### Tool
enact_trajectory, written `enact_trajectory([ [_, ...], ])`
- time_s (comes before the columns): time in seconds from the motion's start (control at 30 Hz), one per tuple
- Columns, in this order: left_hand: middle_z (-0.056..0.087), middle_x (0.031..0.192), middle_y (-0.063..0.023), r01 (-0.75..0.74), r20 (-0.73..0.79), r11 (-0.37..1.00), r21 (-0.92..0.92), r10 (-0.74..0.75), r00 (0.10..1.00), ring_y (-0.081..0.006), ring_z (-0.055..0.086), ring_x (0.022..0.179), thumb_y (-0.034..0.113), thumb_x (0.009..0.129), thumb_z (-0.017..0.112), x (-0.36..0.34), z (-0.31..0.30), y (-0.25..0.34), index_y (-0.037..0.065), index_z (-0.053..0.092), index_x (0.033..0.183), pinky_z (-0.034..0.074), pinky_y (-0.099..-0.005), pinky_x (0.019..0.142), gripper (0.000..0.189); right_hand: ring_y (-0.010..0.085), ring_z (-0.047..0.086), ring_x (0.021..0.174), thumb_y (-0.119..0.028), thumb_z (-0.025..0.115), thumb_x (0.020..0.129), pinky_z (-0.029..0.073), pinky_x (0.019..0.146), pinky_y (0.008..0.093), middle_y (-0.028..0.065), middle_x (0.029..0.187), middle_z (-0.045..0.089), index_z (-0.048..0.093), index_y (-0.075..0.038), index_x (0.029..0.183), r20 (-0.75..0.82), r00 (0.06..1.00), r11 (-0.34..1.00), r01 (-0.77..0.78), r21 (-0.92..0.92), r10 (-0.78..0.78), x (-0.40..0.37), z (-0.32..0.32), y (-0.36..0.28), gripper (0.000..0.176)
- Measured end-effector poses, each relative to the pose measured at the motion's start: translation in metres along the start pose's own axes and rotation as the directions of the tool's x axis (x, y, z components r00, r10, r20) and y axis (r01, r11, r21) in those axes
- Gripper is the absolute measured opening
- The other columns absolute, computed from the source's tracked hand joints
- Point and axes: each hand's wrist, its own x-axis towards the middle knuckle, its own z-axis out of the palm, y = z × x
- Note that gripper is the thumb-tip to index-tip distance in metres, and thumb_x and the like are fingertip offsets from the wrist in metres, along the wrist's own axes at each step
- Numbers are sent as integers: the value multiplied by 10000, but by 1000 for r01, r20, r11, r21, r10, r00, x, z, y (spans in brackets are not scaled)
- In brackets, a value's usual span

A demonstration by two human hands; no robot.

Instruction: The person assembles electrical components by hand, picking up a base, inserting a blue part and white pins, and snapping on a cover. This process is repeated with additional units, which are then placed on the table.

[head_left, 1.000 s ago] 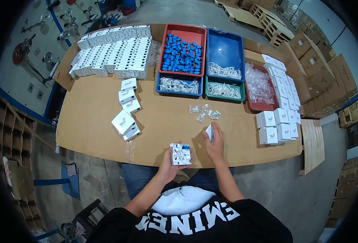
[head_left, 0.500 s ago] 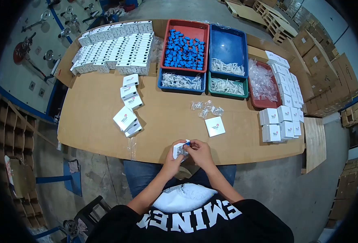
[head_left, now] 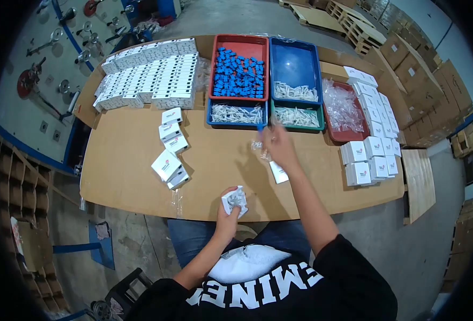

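My left hand (head_left: pixel 227 216) holds a small open white box (head_left: pixel 235 200) with small parts in it, just above the near table edge. My right hand (head_left: pixel 279 147) is stretched forward over the brown table (head_left: pixel 124 160), its fingers pinched on a small blue part (head_left: pixel 259 127) in front of the trays. A few small clear bags (head_left: pixel 256 145) lie under that hand, partly hidden. A flat white lid (head_left: pixel 278 172) lies below my forearm.
At the back stand a red tray (head_left: pixel 213 69) of blue parts, a blue tray (head_left: pixel 295 61), and blue (head_left: pixel 209 115) and green (head_left: pixel 322 124) trays of white parts. A red tray (head_left: pixel 346 140) holds clear bags. White boxes are stacked back left (head_left: pixel 150 75), right (head_left: pixel 367 158) and centre left (head_left: pixel 169 155).
My right hand left the box at the table edge and reached forward toward the trays with the blue part. The left hand stays low with the box.
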Motion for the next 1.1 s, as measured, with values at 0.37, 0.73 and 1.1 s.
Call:
enact_trajectory([
  [0.37, 595, 1354, -107, -68, -249, 986, -155, 27, 968, -194, 606, 1219, 39, 1033, 494, 13, -14, -1, 86, 461, 1517, 535, -349, 1039, 488, 141, 659, 790, -238, 766, 977, 533, 721, 324, 89, 896, 739, 762, -10, 1045, 608, 791, 988, -137, 73, 65, -130, 55, -41, 238],
  [0.73, 572, 1344, -103, 17, -149, 960, -281, -61, 987, -193, 596, 1185, 256, 1133, 472, 13, -5, -9, 114, 436, 1545, 498, -354, 1046, 437, 135, 650, 775, -91, 753, 935, 526, 708, 299, 81, 880, 676, 738, 34, 1045, 434, 866, 954, -297, 44, 250, -155, 50, -35, 167],
  [1.1, 612, 1388, -49, 94, -128, 948, -304, -138, 982, -209, 639, 1219, 502, 1144, 348, 6, -16, 1, 227, 404, 1607, 569, -478, 997, 542, 174, 681, 872, -218, 821, 911, 561, 782, 334, 87, 1057, 714, 689, -19, 1210, 25, 931, 928, -366, 70, 365, -100, 0, -10, 383],
])
